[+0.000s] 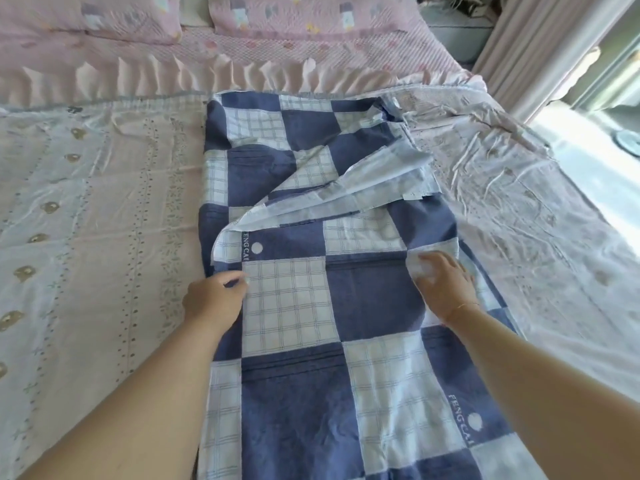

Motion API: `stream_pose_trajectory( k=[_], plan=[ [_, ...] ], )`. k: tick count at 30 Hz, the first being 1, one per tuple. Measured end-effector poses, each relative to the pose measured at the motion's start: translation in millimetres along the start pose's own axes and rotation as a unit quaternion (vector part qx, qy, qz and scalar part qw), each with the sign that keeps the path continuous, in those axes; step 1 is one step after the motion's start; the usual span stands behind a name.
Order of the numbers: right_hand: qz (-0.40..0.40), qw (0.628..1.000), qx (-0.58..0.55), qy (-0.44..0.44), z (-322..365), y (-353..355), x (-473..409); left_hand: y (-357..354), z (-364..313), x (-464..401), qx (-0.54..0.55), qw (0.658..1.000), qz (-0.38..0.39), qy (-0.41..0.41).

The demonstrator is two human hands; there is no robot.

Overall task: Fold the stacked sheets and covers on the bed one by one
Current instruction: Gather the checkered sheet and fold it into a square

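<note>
A blue and white checked cover [363, 306] lies in a long strip down the middle of the bed, with a pale flap [346, 192] turned back across it. My left hand [213, 296] pinches the cover's left edge with curled fingers. My right hand [445, 285] grips a bunch of white fabric at the cover's right edge. Under the cover a pale pink printed sheet [97, 216] is spread flat, wrinkled on the right side.
Pink pillows [304, 12] and a pink ruffled bedspread [207, 74] lie at the head of the bed. Pleated curtains [540, 53] hang at the right by a bright window. The bed's right edge runs diagonally toward the lower right.
</note>
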State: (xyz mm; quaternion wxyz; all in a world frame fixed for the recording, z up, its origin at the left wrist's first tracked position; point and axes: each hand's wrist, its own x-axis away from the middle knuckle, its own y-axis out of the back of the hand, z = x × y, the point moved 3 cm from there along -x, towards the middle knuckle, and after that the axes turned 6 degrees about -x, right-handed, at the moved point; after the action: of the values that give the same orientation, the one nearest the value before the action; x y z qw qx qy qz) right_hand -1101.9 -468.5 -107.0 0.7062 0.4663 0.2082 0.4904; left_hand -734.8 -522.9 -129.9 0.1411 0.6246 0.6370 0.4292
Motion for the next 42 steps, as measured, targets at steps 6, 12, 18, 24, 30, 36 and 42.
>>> stream_pose_trajectory(
  k=[6,12,18,24,30,36,42],
  plan=[
    [-0.035,0.969,-0.012,-0.243,-57,28,-5,22,18,-6,0.117,0.991,-0.058,0.031],
    [-0.006,0.98,-0.041,-0.196,-69,40,-10,19,34,-6,0.147,0.985,-0.055,0.072],
    [0.032,0.949,-0.233,-0.208,-52,33,-23,15,2,2,0.258,0.963,0.073,0.04],
    [0.033,0.877,-0.412,-0.246,-56,48,-5,39,-18,29,0.353,0.928,0.081,0.082],
    [0.096,0.808,-0.523,-0.253,-26,103,44,87,-48,85,0.404,0.891,0.185,0.092],
    [0.135,0.748,-0.595,-0.261,-11,148,105,127,-56,151,0.429,0.871,0.224,0.082],
    [0.136,0.778,-0.57,-0.226,37,217,100,186,-99,172,0.409,0.907,0.097,0.025]
  ],
)
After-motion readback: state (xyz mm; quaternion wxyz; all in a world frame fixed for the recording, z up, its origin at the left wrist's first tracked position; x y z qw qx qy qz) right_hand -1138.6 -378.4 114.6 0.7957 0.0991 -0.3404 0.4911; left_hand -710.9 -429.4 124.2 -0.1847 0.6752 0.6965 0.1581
